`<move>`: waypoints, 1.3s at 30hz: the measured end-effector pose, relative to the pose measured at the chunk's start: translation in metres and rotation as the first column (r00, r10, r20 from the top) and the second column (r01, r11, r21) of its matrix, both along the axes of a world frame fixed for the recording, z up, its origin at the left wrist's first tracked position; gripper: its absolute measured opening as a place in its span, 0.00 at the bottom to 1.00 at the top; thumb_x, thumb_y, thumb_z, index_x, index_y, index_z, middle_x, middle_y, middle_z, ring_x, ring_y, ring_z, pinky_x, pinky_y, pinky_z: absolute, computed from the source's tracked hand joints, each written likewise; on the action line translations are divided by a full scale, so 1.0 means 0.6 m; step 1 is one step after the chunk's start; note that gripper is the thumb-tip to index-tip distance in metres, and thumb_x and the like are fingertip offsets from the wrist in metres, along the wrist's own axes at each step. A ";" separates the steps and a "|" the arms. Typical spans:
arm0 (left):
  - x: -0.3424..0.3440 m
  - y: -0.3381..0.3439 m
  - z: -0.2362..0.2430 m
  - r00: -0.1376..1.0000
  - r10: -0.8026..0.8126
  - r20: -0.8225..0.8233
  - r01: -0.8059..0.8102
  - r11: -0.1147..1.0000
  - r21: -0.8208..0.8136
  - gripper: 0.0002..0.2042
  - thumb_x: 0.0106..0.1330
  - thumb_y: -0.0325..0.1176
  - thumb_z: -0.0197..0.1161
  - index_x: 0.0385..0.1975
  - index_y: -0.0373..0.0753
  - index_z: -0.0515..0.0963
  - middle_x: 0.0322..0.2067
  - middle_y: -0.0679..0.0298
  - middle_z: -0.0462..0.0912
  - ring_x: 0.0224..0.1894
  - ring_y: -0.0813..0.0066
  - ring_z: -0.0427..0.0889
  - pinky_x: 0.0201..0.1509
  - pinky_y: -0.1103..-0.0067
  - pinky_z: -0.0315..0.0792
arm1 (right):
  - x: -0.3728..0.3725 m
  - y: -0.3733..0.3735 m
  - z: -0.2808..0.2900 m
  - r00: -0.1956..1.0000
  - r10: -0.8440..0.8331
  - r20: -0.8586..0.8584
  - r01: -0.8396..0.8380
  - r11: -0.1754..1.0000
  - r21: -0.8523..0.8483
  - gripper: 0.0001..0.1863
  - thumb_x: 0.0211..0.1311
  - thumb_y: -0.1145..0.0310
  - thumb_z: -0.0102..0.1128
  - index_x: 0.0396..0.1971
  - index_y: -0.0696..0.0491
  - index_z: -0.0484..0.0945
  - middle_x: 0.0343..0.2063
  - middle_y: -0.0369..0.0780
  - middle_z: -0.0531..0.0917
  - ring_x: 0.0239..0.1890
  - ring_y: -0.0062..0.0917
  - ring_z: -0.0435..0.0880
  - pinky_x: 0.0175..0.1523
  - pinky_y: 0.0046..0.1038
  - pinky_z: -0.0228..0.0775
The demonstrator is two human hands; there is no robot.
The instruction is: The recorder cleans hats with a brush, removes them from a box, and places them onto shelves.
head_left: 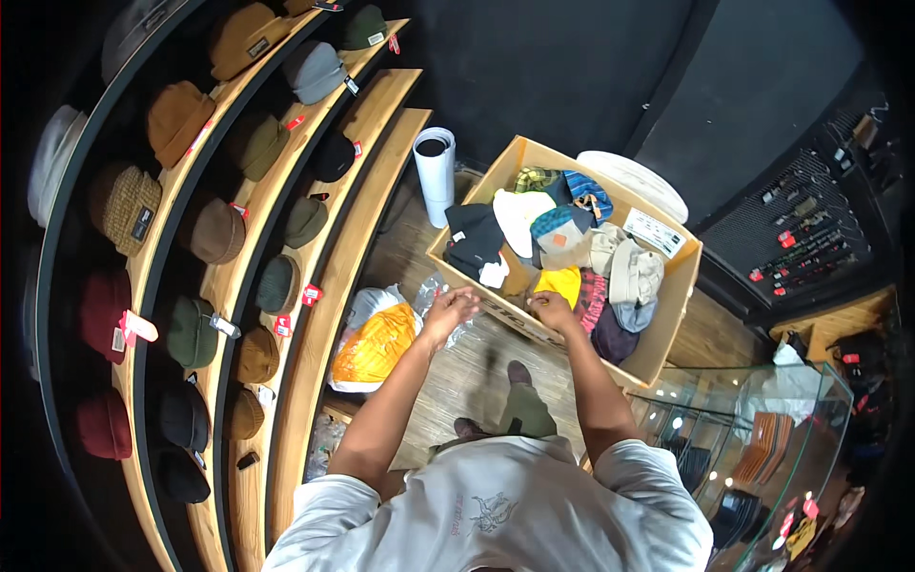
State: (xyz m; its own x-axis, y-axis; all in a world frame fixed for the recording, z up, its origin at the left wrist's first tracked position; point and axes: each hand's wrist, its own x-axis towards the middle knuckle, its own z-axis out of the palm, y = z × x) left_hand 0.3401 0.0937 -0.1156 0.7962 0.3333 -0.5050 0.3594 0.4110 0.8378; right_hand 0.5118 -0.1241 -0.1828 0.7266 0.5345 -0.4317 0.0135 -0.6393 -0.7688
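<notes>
An open cardboard box [679, 319] full of hats stands in front of me. My left hand [452, 313] is just outside its near left corner, fingers loosely bent and partly apart, with nothing visible in them. My right hand [551, 311] is at the near wall, fingers pinched together beside a yellow hat [560, 284]; what they hold, if anything, is hidden. Around it lie a red and black hat [591, 297], a dark hat [615, 338], a beige cap [636, 272], a white hat [520, 219], a black hat [474, 238] and a blue patterned cap [588, 195].
Curved wooden shelves [319, 381] with rows of beanies, such as a brown one [178, 122], rise on my left. An orange and white plastic bag [375, 345] lies on the floor. A white tube [435, 181] stands behind the box. To my right is a glass display case [810, 419].
</notes>
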 end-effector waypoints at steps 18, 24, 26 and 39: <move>0.104 -0.026 -0.004 0.982 0.104 -0.160 -0.120 0.989 -0.090 0.20 0.71 0.42 0.52 0.57 0.38 0.72 0.45 0.63 0.82 0.45 0.75 0.82 0.48 0.78 0.74 | 0.159 0.054 0.012 0.862 -0.096 -0.498 0.376 0.780 0.500 0.12 0.63 0.68 0.54 0.44 0.57 0.77 0.38 0.36 0.81 0.42 0.21 0.80 0.46 0.22 0.70; 0.163 -0.096 0.132 0.997 0.062 0.052 -0.035 0.908 -0.418 0.34 0.71 0.61 0.46 0.64 0.38 0.62 0.55 0.58 0.76 0.52 0.69 0.80 0.53 0.72 0.76 | 0.110 0.029 0.233 0.577 0.405 -0.709 0.522 0.485 0.702 0.25 0.62 0.76 0.51 0.60 0.57 0.65 0.54 0.41 0.76 0.58 0.28 0.75 0.63 0.30 0.64; 0.160 -0.093 0.158 0.922 0.229 0.311 -0.071 0.892 -0.446 0.26 0.73 0.51 0.50 0.63 0.39 0.63 0.55 0.59 0.76 0.52 0.69 0.80 0.54 0.72 0.76 | 0.079 0.021 0.259 0.610 0.437 -0.661 0.445 0.500 0.742 0.28 0.61 0.77 0.53 0.62 0.57 0.62 0.58 0.41 0.73 0.61 0.29 0.71 0.67 0.31 0.60; -0.241 -0.052 0.329 0.915 -0.016 0.404 0.025 0.999 -0.019 0.25 0.65 0.22 0.54 0.64 0.33 0.64 0.60 0.59 0.72 0.63 0.69 0.70 0.67 0.74 0.62 | -0.143 0.092 0.296 0.596 0.629 -0.499 0.126 0.541 0.832 0.21 0.69 0.58 0.55 0.56 0.52 0.72 0.50 0.36 0.81 0.50 0.21 0.81 0.54 0.27 0.74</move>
